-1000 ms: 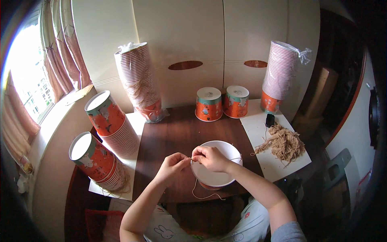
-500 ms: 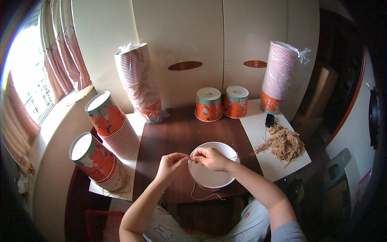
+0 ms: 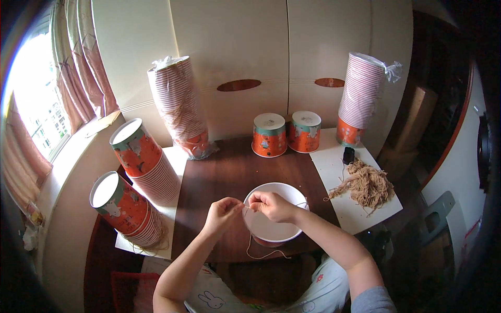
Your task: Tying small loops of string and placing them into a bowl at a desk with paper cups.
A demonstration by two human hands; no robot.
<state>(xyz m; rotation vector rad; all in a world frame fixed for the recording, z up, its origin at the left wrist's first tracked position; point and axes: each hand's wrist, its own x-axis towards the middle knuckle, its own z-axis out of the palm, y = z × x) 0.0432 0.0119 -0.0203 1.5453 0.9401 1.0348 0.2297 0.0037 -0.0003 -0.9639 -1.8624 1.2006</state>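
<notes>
A round paper bucket [image 3: 271,229], white inside, stands open side up at the table's near edge, in front of me. Over its left rim my left hand [image 3: 224,213] pinches a thin beige string [image 3: 261,257]. My right hand [image 3: 274,206] is closed on the string just to the right, above the bucket's mouth. One length of it trails down the outside of the bucket and curls at the table edge. A short bit of string also shows at the right rim, partly behind my right wrist.
Two upside-down orange-and-green buckets [image 3: 269,141] stand at the back. Tall nested stacks rise at back left [image 3: 177,104] and back right [image 3: 360,94], with two shorter stacks [image 3: 141,151] on the left. A heap of beige strings [image 3: 368,185] lies by a small black object [image 3: 349,155] on the right.
My fingertips have drawn slightly apart, the left hand shifting a little to the left, with the string between them. The bucket stays in place.
</notes>
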